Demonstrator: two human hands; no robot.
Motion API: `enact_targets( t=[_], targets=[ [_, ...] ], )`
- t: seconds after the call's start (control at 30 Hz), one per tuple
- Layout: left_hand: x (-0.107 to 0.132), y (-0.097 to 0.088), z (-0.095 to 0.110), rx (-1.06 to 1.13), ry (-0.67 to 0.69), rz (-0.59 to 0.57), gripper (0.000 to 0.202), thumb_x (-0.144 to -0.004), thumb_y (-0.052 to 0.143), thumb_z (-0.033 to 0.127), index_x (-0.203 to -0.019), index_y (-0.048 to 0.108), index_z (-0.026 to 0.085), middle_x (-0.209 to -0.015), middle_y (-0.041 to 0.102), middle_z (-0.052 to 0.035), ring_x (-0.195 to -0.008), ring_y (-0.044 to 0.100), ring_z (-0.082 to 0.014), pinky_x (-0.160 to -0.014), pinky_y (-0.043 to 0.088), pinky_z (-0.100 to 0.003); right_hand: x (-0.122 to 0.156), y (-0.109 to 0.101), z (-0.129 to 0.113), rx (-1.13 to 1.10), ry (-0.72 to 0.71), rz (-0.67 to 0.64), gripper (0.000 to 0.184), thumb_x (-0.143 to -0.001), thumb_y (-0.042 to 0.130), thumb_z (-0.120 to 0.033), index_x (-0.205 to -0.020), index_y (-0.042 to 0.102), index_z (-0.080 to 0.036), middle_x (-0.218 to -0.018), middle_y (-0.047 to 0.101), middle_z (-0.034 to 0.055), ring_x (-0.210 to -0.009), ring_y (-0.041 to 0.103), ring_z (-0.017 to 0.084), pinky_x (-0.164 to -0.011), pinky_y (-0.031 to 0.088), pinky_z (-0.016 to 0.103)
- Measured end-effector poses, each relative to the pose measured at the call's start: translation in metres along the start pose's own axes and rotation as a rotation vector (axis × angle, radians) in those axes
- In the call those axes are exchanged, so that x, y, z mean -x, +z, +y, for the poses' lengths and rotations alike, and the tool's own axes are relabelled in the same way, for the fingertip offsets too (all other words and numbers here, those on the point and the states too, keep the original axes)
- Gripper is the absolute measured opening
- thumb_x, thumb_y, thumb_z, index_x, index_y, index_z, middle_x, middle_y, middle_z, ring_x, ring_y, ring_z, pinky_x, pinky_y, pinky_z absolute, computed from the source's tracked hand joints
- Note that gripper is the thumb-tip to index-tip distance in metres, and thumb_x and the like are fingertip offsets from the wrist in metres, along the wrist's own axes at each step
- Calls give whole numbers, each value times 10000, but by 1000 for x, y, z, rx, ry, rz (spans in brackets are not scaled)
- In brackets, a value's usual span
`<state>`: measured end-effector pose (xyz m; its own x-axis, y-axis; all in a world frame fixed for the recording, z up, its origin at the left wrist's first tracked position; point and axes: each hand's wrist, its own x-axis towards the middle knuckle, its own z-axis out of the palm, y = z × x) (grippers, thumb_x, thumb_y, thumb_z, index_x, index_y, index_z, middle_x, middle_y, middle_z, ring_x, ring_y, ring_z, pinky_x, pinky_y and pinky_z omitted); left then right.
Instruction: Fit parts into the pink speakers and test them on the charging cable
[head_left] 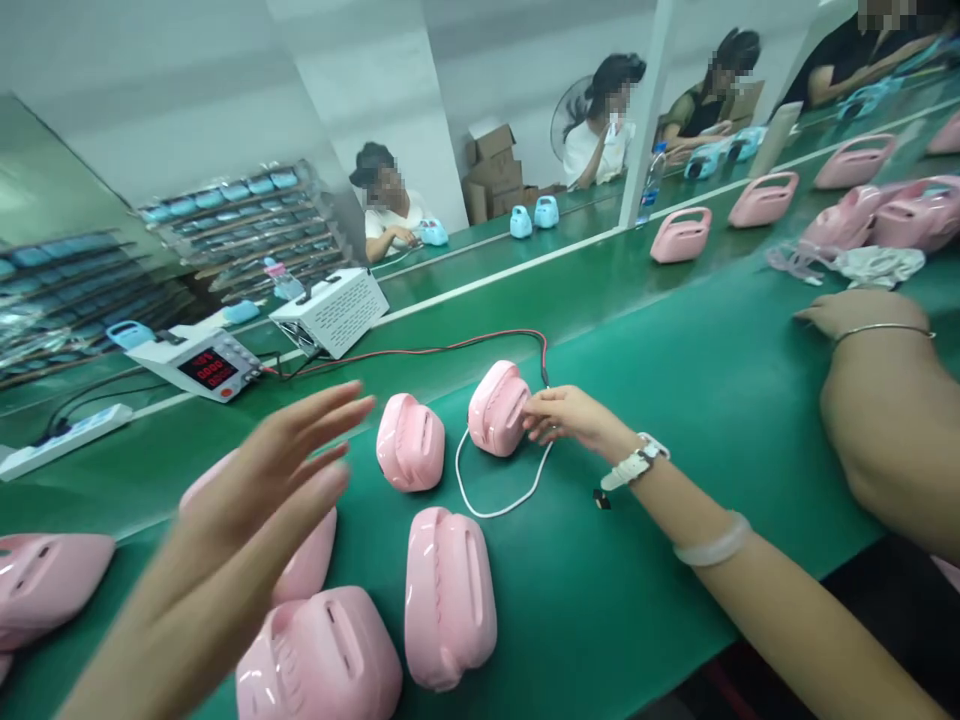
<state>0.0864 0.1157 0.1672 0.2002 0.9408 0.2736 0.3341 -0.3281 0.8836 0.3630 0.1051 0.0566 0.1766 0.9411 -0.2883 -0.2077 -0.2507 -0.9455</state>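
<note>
Looking over the green table [675, 370], we see one pink case [495, 415] between our two hands, and our right hand [568, 412] is clearly the nearer: its fingertips meet, or all but meet, the case's right side. Its thumb and fingers are bent toward one another, but we cannot tell whether they grip the case, a wire or nothing. Our left hand [251, 485] is open in the air, blurred and gripping nothing, well to the case's left and on our side of it. From that hand the case lies rightward and farther out; from the right hand it lies just leftward.

The case's long axis, as we read it, runs away from us, the far end leaning a little right, so our right hand meets a flank rather than an end. That, we judge, is what counts: the right hand is set for the flank, whereas the left would have to pass the second case [411, 443], just left of the first.

The white cord [491, 516] loops around the case's near side. The red lead [450, 349] arcs beyond it, toward our right hand. The third case [450, 600] stands on our side of it, slightly left. A co-worker's hand [840, 312] is well to its right.
</note>
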Motion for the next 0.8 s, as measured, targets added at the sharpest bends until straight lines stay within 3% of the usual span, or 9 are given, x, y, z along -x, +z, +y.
enact_targets(
  t=[0.03,0.17,0.27,0.33,0.47,0.6,0.8],
  targets=[
    [-26,11,2,-5,-63,-148,600,-609,794,513,-1130,705,229,-1190,661,-83,-1220,545,-365,-1061,414,-490,-6,3,4,-21,1,-4,190,-784,748,-214,-654,642,-123,-664,686,48,-562,633,106,-513,498,181],
    [-110,80,-18,124,-326,-494,523,-674,740,299,-1183,638,234,-1229,617,-70,-1254,500,-266,-1083,362,-371,-23,10,24,-112,4,17,246,-766,764,-261,-625,610,-132,-603,659,37,-539,627,102,-487,486,166],
    [-132,126,-41,150,-477,-661,355,-664,667,240,-1001,674,128,-964,670,-106,-1016,608,-285,-931,460,-390,-28,11,32,-161,-17,27,274,-728,791,-301,-623,598,-136,-586,650,22,-525,615,93,-490,484,164],
    [-131,142,-51,212,-532,-733,298,-676,584,252,-919,668,101,-850,659,-103,-871,620,-259,-819,487,-350,-29,13,34,-188,-33,30,300,-697,807,-327,-613,590,-138,-574,644,14,-522,608,90,-491,480,164],
    [-119,140,-59,336,-555,-785,400,-681,588,217,-1065,650,124,-919,666,-70,-802,595,-194,-725,458,-260,-30,15,36,-236,-45,29,377,-609,850,-397,-583,571,-144,-558,640,6,-517,600,89,-493,474,168],
    [-116,132,-59,348,-594,-834,535,-667,707,157,-1193,610,158,-985,664,-62,-772,584,-170,-685,445,-245,-30,15,36,-267,-30,34,393,-568,869,-396,-578,561,-151,-549,641,-1,-503,590,89,-483,470,171],
    [-121,136,-56,311,-594,-853,610,-621,739,103,-1205,565,138,-924,646,-51,-756,587,-159,-652,456,-229,-26,15,33,-252,2,71,251,-731,751,-206,-570,570,-143,-526,632,-1,-488,588,83,-473,473,162]
  ],
)
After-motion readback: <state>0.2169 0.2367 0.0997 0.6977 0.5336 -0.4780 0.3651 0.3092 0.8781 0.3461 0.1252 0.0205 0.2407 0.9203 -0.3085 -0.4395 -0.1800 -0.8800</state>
